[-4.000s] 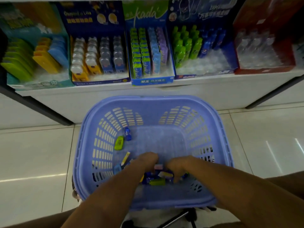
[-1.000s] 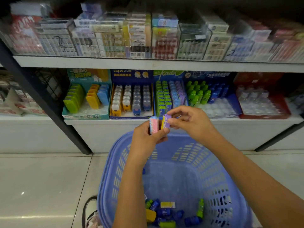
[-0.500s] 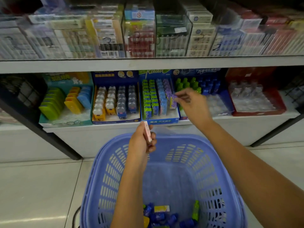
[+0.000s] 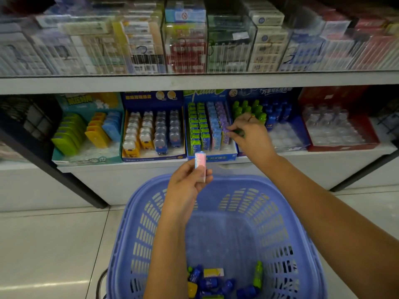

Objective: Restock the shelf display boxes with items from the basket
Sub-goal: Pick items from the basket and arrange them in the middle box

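My left hand (image 4: 187,182) grips a pink-and-blue eraser pack (image 4: 200,165) upright above the far rim of the purple basket (image 4: 280,203). My right hand (image 4: 251,137) reaches into the blue display box (image 4: 212,157) on the lower shelf. Its fingertips pinch a purple eraser pack (image 4: 225,133) at the front of the box's purple row, beside the green and blue rows. Several small blue, green and yellow items (image 4: 212,281) lie on the basket's floor by its near wall.
On the same shelf stand a teal box (image 4: 86,157), a blue box of bear-shaped items (image 4: 153,156), a box of green and blue bottles (image 4: 287,145) and a red box (image 4: 343,145). The upper shelf (image 4: 194,82) holds packs behind clear panels. White floor tiles surround the basket.
My right hand carried the purple pack from beside my left hand forward into the display box's purple row. My left hand kept the pink pack and stayed over the basket.
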{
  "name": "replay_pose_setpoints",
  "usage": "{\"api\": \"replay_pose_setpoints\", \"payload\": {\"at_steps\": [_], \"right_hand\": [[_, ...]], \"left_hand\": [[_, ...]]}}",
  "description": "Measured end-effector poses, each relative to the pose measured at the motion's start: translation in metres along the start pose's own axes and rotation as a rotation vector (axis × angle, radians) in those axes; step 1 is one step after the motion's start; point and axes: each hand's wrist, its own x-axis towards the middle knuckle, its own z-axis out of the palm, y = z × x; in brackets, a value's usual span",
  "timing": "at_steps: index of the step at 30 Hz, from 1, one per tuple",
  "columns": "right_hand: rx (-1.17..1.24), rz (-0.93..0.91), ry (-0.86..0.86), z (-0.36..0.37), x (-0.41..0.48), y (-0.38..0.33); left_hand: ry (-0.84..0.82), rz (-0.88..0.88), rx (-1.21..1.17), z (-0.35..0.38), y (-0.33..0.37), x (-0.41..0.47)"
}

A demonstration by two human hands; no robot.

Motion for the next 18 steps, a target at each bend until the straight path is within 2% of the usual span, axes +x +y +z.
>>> {"api": "replay_pose_setpoints", "payload": {"at_steps": [2, 4, 6, 8, 10, 15, 17, 18], "right_hand": [[-0.069, 0.0, -0.026, -0.005, -0.001, -0.007], [-0.036, 0.004, -0.027, -0.011, -0.007, -0.018], [0.209, 0.018, -0.147, -0.022, -0.019, -0.03], [0.55, 0.028, -0.392, -0.033, -0.033, -0.042], [0.717, 0.026, -0.486, -0.043, -0.044, -0.049], [0.822, 0.083, -0.34, -0.055, -0.049, -0.053], [0.816, 0.113, -0.191, -0.056, -0.042, -0.05], [0.767, 0.13, -0.105, -0.055, -0.037, -0.047]], "left_hand": [[-0.014, 0.045, 0.029, -0.001, 0.001, -0.004], [-0.014, 0.051, 0.02, -0.001, 0.003, -0.008], [-0.04, 0.007, -0.026, 0.0, 0.007, -0.011], [-0.105, -0.051, -0.069, 0.001, 0.011, -0.012], [-0.167, -0.105, -0.073, 0.004, 0.014, -0.014], [-0.247, -0.19, -0.13, 0.015, 0.016, -0.012], [-0.158, -0.079, -0.047, 0.021, 0.013, -0.006], [-0.076, 0.044, 0.138, 0.022, 0.011, -0.001]]}}
